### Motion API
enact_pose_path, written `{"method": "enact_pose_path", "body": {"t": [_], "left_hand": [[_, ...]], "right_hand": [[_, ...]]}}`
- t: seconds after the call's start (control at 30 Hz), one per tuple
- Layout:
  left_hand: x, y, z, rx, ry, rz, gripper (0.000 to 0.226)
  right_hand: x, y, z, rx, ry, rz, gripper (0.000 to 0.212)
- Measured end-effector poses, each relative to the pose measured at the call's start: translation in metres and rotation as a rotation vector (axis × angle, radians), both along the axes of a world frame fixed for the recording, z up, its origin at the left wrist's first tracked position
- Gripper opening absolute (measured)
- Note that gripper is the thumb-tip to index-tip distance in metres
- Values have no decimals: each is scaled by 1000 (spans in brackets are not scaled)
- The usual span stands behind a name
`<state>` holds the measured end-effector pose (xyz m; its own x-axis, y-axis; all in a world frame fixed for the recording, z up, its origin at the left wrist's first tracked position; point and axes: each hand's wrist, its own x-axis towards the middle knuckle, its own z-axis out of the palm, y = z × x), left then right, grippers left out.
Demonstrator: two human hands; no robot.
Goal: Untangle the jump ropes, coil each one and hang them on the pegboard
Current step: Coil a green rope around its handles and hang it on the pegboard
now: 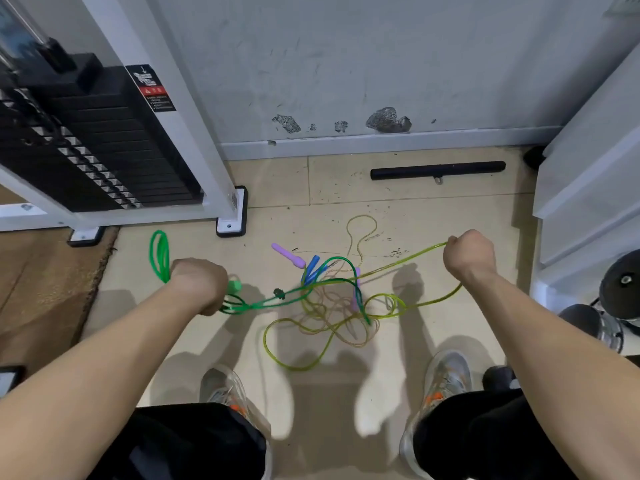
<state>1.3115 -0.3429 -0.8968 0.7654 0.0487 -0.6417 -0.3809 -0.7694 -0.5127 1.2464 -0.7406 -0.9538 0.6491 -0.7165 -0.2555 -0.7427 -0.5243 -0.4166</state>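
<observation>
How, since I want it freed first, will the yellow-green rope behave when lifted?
Probably floppy: the yellow-green rope sags in loops below the right hand. Likely light: one fist holds it up. It may snag in the tangle with the green rope.

left hand (pixel 199 285) grips green rope (pixel 159 256) | right hand (pixel 469 252) grips yellow rope (pixel 398 263)

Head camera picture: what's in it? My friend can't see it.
A person's left hand grips coiled green rope loops and the right hand grips a yellow-green rope. Both ropes run into a tangle with purple handles and blue handles on the floor.
</observation>
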Motion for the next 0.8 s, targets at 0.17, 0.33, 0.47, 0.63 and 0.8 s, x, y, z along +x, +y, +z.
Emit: {"method": "enact_pose_path", "body": {"t": [0.17,0.33,0.47,0.63,0.8], "left_hand": [[-2,24,-14,-34,-148,111,30],[6,24,-23,-548,222,501,18],[14,7,16,-1314,425,774,46],[16,-25,74,-1858,751,887,25],[14,-45,101,-1903,1007,901,35]], "right_hand": [[-6,-7,-1,-2,13,-63,31],[-8,1,10,181,-20,-14,32],[-13,22,3,236,182,235,24],[-19,45,-27,107,445,632,36],[-5,68,-29,225,295,732,63]]}}
